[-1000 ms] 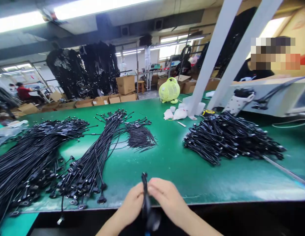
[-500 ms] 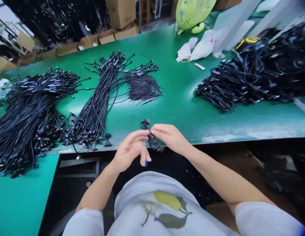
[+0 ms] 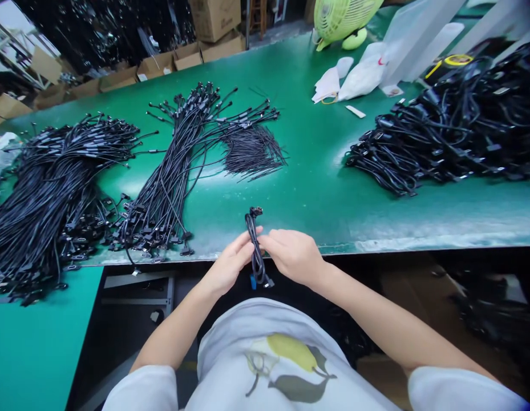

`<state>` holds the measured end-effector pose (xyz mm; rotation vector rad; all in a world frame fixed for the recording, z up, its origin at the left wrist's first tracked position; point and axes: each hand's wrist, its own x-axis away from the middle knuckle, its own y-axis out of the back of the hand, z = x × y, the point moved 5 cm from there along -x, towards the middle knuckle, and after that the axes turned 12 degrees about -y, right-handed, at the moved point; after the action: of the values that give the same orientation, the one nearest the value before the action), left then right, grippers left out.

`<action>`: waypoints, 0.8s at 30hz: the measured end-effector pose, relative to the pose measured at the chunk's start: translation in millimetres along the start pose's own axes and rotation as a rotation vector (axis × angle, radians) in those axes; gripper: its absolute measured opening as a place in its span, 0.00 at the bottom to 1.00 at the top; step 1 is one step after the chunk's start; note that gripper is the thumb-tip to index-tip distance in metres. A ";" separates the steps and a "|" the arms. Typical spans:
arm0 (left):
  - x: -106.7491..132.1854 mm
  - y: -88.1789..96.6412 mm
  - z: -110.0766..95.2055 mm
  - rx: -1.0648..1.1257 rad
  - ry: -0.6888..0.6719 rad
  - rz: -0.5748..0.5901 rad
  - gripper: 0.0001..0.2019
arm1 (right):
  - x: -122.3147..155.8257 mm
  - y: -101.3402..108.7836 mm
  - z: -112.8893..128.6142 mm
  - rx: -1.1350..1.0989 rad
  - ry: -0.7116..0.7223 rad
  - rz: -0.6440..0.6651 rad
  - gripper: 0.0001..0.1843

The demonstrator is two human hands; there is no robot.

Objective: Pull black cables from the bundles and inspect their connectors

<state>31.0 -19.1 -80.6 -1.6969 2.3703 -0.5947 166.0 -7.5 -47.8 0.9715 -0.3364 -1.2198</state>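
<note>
A black cable point(image 3: 258, 264), folded into a narrow upright coil with a plug at each end, is held above the table's front edge. My left hand point(image 3: 229, 264) grips it from the left, thumb and fingers closed around its middle. From the right, my right hand point(image 3: 295, 256) pinches at the same middle part, fingertips against the coil. Whether a thin tie is between those fingertips, I cannot make out. A bit of blue point(image 3: 253, 281) shows beside the coil's lower end, near my left fingers.
Straight black cables lie in a large pile point(image 3: 55, 177) and a smaller bundle point(image 3: 170, 171) at left. Thin black ties point(image 3: 253, 151) lie behind my hands. Coiled cables point(image 3: 453, 131) are heaped at right. A green fan point(image 3: 348, 20) and white bags point(image 3: 361, 77) stand farther back.
The coil has turned more upright, and its lower plug now shows. My left fingers have closed around it from a looser, spread pose. My right hand has moved slightly lower.
</note>
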 end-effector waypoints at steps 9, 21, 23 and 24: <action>-16.1 -7.9 3.2 0.057 -0.255 -0.154 0.18 | 7.0 -20.2 -5.8 -0.228 -0.228 0.097 0.20; -35.6 -1.8 -1.8 0.182 -0.290 -0.294 0.17 | 6.6 -36.3 -6.8 0.347 -0.013 -0.108 0.11; -39.2 -0.4 0.8 0.208 -0.304 -0.362 0.20 | 5.9 -40.1 -4.0 0.370 -0.005 -0.042 0.09; -40.9 -0.4 2.8 0.197 -0.295 -0.379 0.21 | 4.5 -41.6 -5.1 0.376 -0.010 -0.001 0.09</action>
<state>46.3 18.4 -86.9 -1.9945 1.7461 -0.5617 144.8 -10.1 -84.1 1.2870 -0.5870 -1.1846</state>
